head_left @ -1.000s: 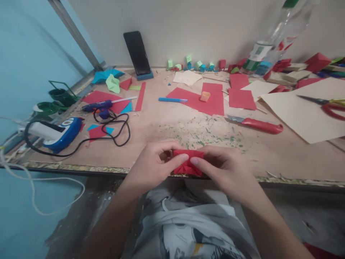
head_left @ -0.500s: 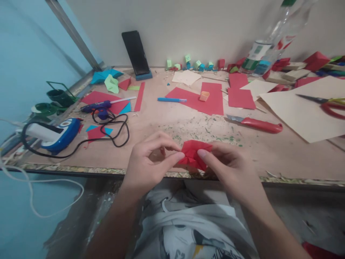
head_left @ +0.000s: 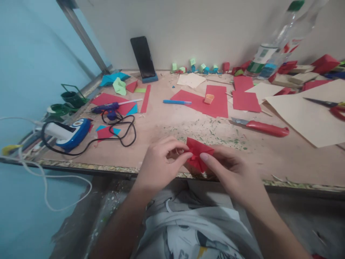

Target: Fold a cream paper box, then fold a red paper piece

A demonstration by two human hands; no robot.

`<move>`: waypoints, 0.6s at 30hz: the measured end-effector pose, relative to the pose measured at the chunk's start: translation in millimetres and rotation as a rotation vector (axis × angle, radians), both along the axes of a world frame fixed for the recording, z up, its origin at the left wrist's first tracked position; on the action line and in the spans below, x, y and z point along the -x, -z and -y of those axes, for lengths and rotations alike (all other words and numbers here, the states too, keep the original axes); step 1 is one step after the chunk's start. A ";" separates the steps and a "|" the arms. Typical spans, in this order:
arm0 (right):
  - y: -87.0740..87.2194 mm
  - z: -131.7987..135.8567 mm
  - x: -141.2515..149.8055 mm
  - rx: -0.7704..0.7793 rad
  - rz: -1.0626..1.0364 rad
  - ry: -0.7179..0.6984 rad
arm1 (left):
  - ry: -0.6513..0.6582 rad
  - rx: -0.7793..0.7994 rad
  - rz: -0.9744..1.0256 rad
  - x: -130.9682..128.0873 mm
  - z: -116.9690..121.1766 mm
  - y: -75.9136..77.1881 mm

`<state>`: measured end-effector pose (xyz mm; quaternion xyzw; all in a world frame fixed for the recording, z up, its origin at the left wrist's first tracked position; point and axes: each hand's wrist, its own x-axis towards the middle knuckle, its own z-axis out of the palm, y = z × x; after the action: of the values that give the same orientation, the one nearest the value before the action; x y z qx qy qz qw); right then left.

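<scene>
A piece of folded red paper point(head_left: 198, 146) is held between my two hands, just above the front edge of the table. My left hand point(head_left: 164, 160) pinches its left side between thumb and fingers. On the other side, my right hand point(head_left: 229, 163) grips it with the thumb on top and the fingers behind, mostly hidden. Creases run toward the middle of the paper, and its upper corner points away from me. Small green scraps point(head_left: 210, 131) are scattered on the table just beyond the hands.
A red-handled knife point(head_left: 266, 128) lies to the right, near scissors point(head_left: 336, 106) on cream paper point(head_left: 304, 118). Leftward are a glue gun point(head_left: 106, 107) and its black cable point(head_left: 134, 131). Behind are a blue pen point(head_left: 176, 102), red sheets point(head_left: 218, 95), a phone point(head_left: 143, 57) and bottles point(head_left: 265, 54).
The red paper has turned and flattened a little, so that a corner now points up. Both hands keep hold of it. The whole view has shifted slightly, with the table's things sitting further right.
</scene>
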<state>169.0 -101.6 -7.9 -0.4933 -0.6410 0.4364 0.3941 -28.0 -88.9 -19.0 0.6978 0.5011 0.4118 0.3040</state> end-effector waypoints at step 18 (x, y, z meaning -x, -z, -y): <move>2.2 -2.7 2.0 0.063 -0.097 0.068 | 0.055 0.285 0.322 4.0 -1.6 -16.6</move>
<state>167.0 -98.8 -10.1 -0.5052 -0.5901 0.4662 0.4234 -32.0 -87.3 -2.4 0.5866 0.4800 0.4344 0.4866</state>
